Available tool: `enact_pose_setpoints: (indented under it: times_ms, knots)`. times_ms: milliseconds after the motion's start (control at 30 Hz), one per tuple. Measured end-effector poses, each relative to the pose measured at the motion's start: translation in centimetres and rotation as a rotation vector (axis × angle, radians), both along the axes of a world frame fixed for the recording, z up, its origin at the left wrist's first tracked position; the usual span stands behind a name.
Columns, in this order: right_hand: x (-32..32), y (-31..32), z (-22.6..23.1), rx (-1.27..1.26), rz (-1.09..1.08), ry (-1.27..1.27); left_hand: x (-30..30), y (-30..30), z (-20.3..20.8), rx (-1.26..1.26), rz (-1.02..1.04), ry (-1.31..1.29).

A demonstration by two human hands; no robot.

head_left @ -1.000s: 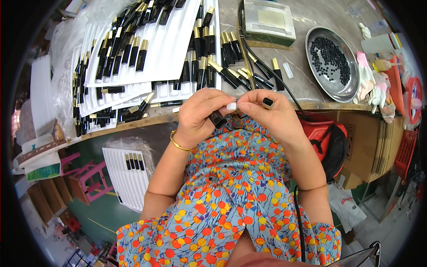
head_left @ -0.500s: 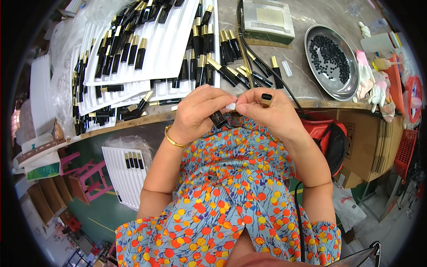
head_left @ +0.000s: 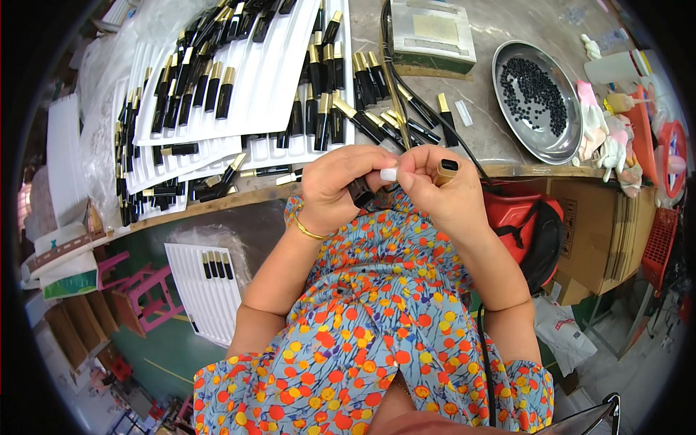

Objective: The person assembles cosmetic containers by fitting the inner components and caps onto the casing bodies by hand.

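My left hand [head_left: 330, 187] is closed around a black cosmetic tube [head_left: 360, 194], held tilted at the table's front edge. A small white piece [head_left: 388, 175] shows between the fingertips of both hands; whether it is joined to the tube is hidden. My right hand [head_left: 451, 201] is pinched next to that piece, and in its curled fingers sits a gold cap [head_left: 447, 171] with a dark opening facing up. Beyond my hands, several black tubes with gold caps [head_left: 364, 122] lie loose on the table.
White ribbed trays [head_left: 268, 80] with black-and-gold tubes are stacked at the left. A metal bowl [head_left: 502, 109] of small black pieces stands right, near gloves [head_left: 618, 154] and a white bottle [head_left: 616, 68]. Black cables [head_left: 428, 101] cross the table by a box-shaped device [head_left: 435, 36].
Both hands have shifted slightly to the right. My right hand has turned so the cap's opening faces up more, and more of the white piece shows between the fingers.
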State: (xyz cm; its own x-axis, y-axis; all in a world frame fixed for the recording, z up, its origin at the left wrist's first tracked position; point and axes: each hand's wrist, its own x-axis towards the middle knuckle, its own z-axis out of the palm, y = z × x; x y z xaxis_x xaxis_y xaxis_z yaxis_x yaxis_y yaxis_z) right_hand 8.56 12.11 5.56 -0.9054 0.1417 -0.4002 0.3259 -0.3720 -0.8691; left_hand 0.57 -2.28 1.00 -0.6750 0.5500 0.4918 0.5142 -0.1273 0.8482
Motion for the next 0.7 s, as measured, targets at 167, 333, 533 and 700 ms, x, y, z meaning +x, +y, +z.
enact_pose_setpoints:
  times_ms: [167, 333, 533, 700]
  knots:
    - [0.5, 0.1, 0.5, 0.027, 0.003, 0.006, 0.0, 0.2, 0.3, -0.008, -0.040, 0.022]
    - [0.6, 0.3, 0.5, -0.018, -0.013, -0.018, 0.2, 0.4, 0.5, 0.006, -0.038, 0.029]
    - [-0.4, 1.1, -0.9, 0.258, -0.178, 0.206, 0.9, 0.1, 0.4, 0.012, 0.123, -0.976]
    - [-2.2, 6.9, -2.4, 1.255, -0.184, 0.023, -0.1, -0.9, -1.1, 0.188, 0.030, -1.210]
